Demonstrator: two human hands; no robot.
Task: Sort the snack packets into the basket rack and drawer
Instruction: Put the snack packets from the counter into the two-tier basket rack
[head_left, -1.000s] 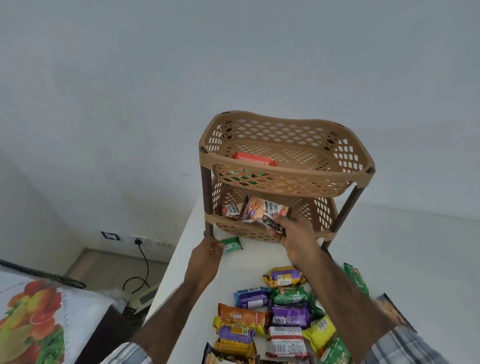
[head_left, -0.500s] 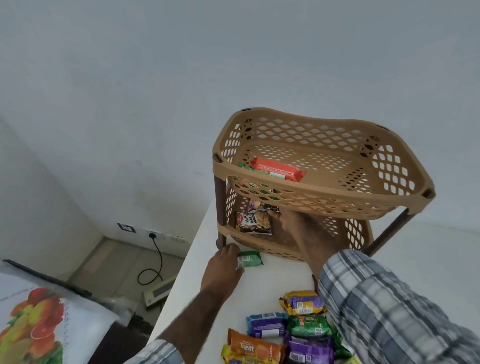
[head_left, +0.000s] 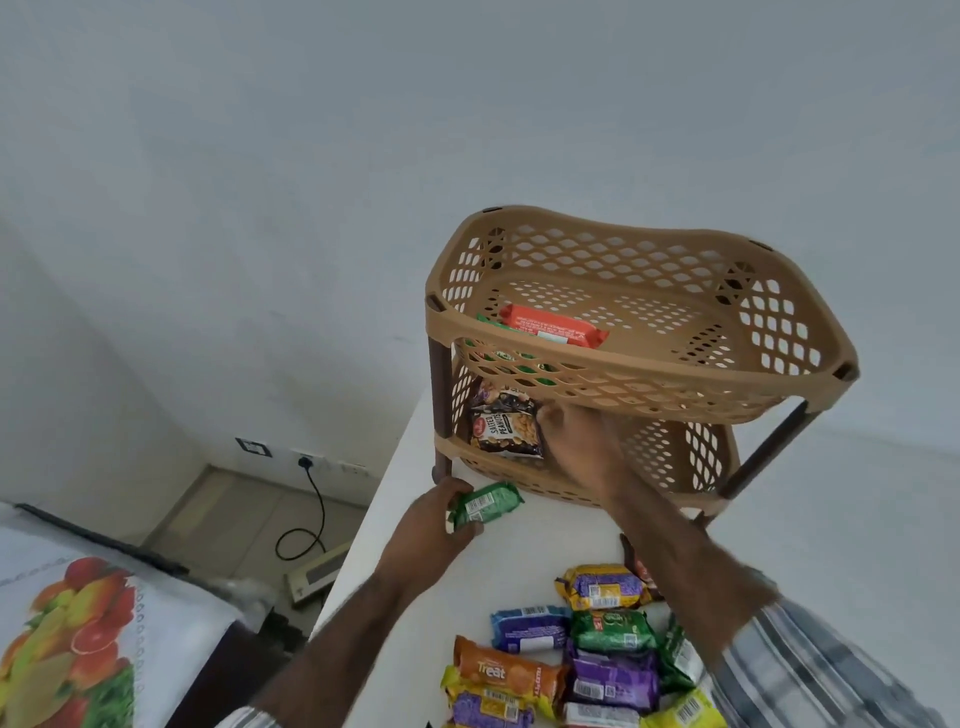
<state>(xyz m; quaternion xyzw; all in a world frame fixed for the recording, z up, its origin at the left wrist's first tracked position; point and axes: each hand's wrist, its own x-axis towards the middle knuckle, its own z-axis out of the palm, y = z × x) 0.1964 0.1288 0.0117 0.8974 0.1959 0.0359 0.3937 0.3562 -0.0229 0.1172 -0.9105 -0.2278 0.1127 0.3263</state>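
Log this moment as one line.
left hand: grips green packet | right hand: in lower basket at peanut packet, grip unclear | top basket: orange packet

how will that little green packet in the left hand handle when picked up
Probably light: the left hand alone grips the green packet. Its glossy wrapper suggests it is pliable and a bit slippery. It looks flattish, so it should not roll.

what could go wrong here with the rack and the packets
The salted peanuts packet stands against the lower basket's front rim beside the right hand; pulling the hand out may drag it over. The rack stands near the table's left edge, so a bump could shift a leg off.
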